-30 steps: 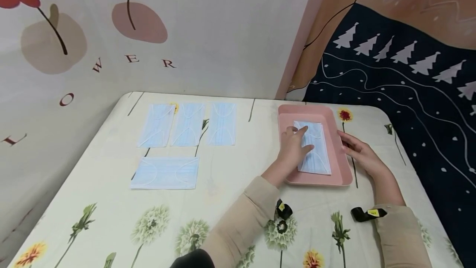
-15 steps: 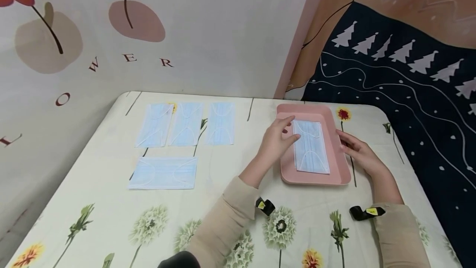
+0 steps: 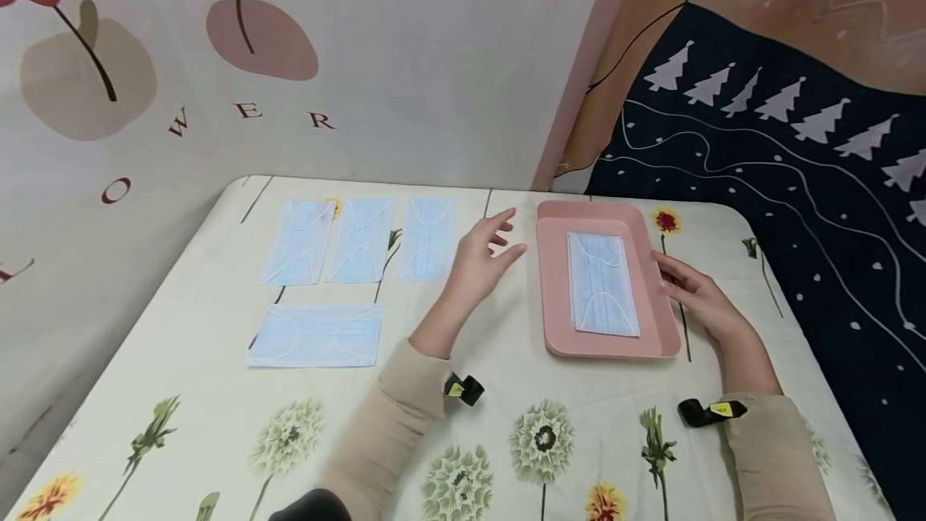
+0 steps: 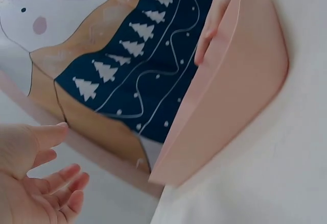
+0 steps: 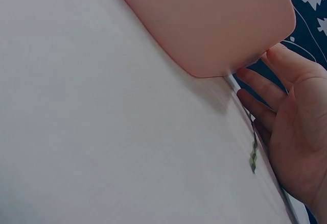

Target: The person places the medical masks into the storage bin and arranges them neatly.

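Observation:
A pink tray stands on the right half of the table, with a pale blue face mask lying lengthwise in it. My left hand hovers between the tray and the row of masks, fingers loosely bent and nothing in them. In the left wrist view, its thumb and fingers are apart. My right hand rests its fairly straight fingers against the tray's right side. Further left, three masks stand in a row: a left one, a middle one and a right one. A sideways mask lies in front of them.
A white tablecloth printed with flowers covers the table. Behind it rises a pale wall hanging, and a dark blue one with white trees drapes along the right side. Black wrist cameras sit at both cuffs.
My left hand has moved left from over the mask in the tray, out past the tray's left rim. My right hand stays at the tray's right side, and the masks lie as before.

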The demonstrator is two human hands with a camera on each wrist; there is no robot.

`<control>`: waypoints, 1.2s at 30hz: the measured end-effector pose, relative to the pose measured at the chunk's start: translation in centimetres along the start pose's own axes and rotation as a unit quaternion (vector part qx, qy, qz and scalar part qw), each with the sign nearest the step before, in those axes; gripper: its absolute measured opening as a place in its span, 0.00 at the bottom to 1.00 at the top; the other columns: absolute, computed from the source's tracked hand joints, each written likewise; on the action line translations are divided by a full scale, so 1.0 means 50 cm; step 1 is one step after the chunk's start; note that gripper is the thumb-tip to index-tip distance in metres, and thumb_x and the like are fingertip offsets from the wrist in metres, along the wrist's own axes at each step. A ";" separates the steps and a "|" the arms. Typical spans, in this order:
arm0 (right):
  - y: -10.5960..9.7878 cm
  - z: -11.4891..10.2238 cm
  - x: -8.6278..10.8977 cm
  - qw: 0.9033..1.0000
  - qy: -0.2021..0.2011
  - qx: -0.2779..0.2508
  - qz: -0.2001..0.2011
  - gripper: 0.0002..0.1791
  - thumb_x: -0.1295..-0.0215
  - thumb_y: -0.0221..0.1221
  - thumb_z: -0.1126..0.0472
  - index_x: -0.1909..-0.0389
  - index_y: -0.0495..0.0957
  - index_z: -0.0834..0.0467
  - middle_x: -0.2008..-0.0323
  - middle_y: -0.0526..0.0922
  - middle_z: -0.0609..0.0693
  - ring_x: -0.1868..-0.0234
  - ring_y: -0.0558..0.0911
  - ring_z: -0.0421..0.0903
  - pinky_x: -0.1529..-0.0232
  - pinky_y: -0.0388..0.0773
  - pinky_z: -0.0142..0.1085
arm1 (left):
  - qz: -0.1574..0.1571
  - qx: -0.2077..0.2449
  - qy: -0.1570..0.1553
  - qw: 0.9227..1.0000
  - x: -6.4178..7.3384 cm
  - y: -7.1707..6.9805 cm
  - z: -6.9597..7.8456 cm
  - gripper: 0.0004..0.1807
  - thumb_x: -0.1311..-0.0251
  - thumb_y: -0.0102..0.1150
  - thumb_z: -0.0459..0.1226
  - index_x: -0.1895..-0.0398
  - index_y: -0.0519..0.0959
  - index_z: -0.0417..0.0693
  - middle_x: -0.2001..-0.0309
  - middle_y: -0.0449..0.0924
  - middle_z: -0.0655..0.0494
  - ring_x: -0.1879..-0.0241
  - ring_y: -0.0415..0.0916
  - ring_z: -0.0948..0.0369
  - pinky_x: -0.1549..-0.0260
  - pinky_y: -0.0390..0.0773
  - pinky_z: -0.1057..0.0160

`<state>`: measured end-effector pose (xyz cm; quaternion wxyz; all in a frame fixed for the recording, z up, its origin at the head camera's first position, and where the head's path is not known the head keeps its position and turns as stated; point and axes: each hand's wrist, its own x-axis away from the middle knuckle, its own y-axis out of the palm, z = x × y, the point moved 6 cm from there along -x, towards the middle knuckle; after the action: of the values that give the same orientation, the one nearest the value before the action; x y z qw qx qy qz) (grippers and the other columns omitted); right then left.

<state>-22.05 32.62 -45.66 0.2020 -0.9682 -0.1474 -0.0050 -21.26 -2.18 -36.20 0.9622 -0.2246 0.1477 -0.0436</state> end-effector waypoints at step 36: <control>-0.003 0.007 -0.003 1.000 -0.004 -0.004 0.001 0.32 0.28 0.53 0.54 0.27 0.56 0.56 0.30 0.56 0.64 0.35 0.61 0.39 0.48 0.60 0.16 | -0.032 -0.084 -0.116 0.989 -0.010 -0.206 -0.209 0.35 0.39 0.63 0.34 0.29 0.61 0.44 0.39 0.68 0.38 0.46 0.69 0.46 0.51 0.74 0.48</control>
<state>-22.23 32.84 -45.95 0.1979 -0.9691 -0.1474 -0.0019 -25.11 -15.72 -40.39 0.9486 -0.3129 0.0314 -0.0351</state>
